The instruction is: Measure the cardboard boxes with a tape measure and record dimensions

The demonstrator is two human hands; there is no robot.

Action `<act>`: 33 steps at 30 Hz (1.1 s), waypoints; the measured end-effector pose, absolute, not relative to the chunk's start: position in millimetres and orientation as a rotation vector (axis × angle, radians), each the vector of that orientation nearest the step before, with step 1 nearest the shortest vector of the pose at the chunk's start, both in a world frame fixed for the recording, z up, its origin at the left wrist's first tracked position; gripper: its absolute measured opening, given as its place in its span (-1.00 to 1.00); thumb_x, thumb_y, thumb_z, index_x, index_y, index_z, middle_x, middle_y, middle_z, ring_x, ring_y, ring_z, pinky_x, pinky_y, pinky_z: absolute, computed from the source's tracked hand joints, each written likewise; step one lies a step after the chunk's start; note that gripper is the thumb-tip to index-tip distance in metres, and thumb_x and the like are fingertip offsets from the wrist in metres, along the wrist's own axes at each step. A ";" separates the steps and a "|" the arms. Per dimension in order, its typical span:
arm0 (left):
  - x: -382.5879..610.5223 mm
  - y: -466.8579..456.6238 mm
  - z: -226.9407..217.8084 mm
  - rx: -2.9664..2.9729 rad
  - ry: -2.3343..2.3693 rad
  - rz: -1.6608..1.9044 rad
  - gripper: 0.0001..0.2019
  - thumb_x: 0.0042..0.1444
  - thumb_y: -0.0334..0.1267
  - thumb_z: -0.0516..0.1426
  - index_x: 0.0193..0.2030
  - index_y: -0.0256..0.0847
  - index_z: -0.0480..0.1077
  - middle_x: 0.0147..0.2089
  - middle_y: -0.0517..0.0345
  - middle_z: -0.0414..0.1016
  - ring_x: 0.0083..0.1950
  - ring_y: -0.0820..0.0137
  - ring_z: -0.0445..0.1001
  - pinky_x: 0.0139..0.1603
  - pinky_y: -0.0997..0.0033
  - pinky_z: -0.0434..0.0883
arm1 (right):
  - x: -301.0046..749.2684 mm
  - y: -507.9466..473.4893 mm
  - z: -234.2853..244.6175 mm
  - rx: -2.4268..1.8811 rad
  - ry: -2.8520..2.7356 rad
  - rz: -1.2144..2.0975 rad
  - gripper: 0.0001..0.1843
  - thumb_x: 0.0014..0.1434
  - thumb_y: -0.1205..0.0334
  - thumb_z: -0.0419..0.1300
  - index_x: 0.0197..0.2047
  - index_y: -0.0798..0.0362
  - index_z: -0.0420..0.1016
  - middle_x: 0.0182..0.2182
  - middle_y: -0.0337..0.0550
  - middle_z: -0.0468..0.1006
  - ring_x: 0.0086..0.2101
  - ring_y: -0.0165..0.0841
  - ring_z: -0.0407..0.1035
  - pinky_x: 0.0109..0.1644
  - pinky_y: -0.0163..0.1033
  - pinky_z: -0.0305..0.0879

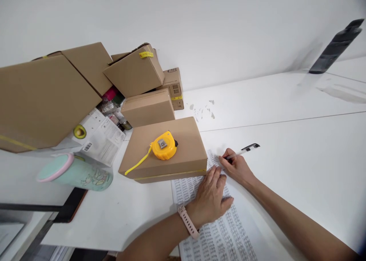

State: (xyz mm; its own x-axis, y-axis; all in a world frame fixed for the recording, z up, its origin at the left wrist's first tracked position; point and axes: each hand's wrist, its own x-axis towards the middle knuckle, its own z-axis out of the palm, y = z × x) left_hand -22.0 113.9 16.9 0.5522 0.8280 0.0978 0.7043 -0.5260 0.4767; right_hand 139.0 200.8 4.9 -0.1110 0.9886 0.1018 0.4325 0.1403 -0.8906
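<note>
A pen [245, 149] with a clear barrel and black clip is pinched in my right hand [236, 168], its tip end down at the upper right edge of a sheet of paper [220, 234] covered in rows of writing. My left hand [210, 196], wearing a pink wristband, lies flat on that sheet with fingers stretched toward the box. Just beyond my left fingertips sits a closed cardboard box [183, 139], covering part of the paper. On its top rests a yellow tape measure [165, 146] with a yellow strap trailing left.
More cardboard boxes [137, 72] are stacked at the back left against the wall. A mint tumbler [82, 173] with a pink rim stands near the left table edge, beside a white package [100, 137] with an avocado picture. A dark bottle [333, 51] stands far right.
</note>
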 end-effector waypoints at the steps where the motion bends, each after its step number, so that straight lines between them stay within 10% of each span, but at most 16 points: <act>1: -21.9 114.1 17.9 2.401 1.251 0.436 -0.38 0.23 -0.06 0.13 0.31 -0.41 0.15 0.46 -0.32 0.03 0.52 0.04 -0.14 0.48 -0.04 0.06 | 139.1 200.8 4.3 -1.382 -1.671 0.928 -0.72 0.20 0.02 0.14 -0.44 -0.04 0.22 -0.66 -0.38 0.24 -0.60 -0.42 0.12 -0.50 -0.28 0.05; 33: -23.3 114.0 18.6 2.422 1.244 0.457 -0.41 0.26 -0.04 0.10 0.28 -0.44 0.18 0.44 -0.34 0.07 0.52 0.04 -0.13 0.50 0.03 0.01 | 137.6 201.5 1.8 -1.397 -1.734 0.908 -0.72 0.20 0.04 0.13 -0.45 -0.04 0.20 -0.67 -0.38 0.27 -0.61 -0.42 0.16 -0.50 -0.28 0.09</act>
